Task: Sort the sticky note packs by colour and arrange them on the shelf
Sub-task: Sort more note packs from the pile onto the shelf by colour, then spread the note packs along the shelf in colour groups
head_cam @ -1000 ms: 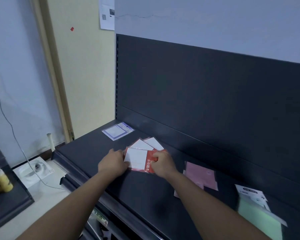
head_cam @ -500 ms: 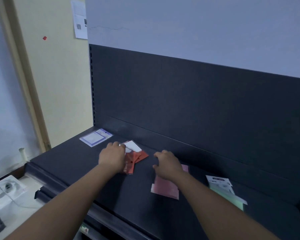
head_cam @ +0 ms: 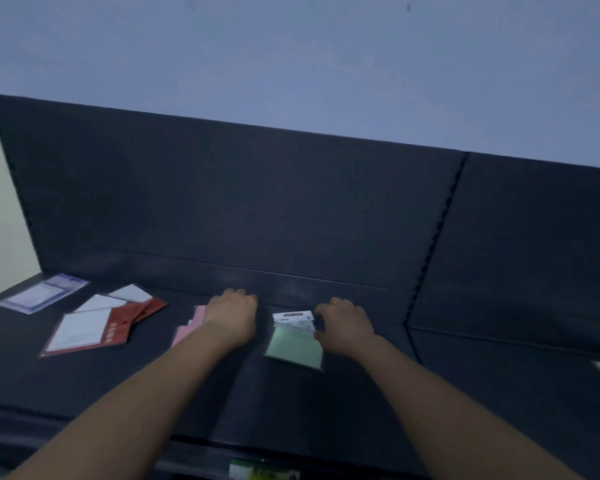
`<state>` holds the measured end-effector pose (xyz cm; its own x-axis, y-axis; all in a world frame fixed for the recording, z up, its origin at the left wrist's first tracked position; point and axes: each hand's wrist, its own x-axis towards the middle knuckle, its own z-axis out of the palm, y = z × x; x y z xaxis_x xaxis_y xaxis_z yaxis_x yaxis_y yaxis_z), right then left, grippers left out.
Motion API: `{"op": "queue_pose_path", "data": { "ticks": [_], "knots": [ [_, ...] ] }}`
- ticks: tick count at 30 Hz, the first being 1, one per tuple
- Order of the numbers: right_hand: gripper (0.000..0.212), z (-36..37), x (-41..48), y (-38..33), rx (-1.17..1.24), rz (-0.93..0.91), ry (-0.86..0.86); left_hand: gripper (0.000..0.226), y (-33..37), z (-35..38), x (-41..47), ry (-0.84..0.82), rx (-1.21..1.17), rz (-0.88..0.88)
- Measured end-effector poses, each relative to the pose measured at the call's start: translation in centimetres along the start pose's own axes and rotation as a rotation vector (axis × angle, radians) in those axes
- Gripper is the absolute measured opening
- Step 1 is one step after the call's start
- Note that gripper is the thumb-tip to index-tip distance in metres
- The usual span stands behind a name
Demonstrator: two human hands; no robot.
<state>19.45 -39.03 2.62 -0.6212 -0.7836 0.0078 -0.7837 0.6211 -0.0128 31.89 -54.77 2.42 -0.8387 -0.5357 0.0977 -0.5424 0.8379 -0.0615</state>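
From the head camera, both hands have left the red-and-white sticky note packs (head_cam: 94, 325), which now lie fanned and unattended at the left of the dark flat shelf (head_cam: 326, 403) — that colour looks settled. The left hand (head_cam: 232, 315) rests palm-down, fingers curled, on the pink sticky note packs (head_cam: 192, 327); the right hand (head_cam: 343, 323) touches the edge of the pale green pack with a white header card (head_cam: 293, 337), grip not discernible. A violet-bordered clear pack (head_cam: 42, 293) sits far left. Print on headers and the red strip is too blurred to read.
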Motion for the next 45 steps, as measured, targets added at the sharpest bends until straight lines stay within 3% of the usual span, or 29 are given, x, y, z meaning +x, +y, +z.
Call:
{"op": "queue_pose_path", "data": {
  "ticks": [19,32,40,45],
  "knots": [
    [0.046,-0.1,-20.0,24.8,0.004,0.405,-0.062,0.038,30.3,-0.7,-3.2,-0.007,-0.139,0.400],
    [0.052,0.5,-26.5,39.1,-0.006,0.733,-0.146,0.033,48.1,-0.9,-0.2,-0.058,-0.201,0.721],
    [0.073,1.7,-27.4,46.2,-0.063,0.772,-0.346,0.037,56.2,0.0,3.0,-0.135,-0.200,0.835],
    [0.062,2.9,-27.5,48.7,-0.046,0.759,-0.270,0.033,60.0,1.4,4.5,-0.195,-0.239,0.912]
  ]
}}
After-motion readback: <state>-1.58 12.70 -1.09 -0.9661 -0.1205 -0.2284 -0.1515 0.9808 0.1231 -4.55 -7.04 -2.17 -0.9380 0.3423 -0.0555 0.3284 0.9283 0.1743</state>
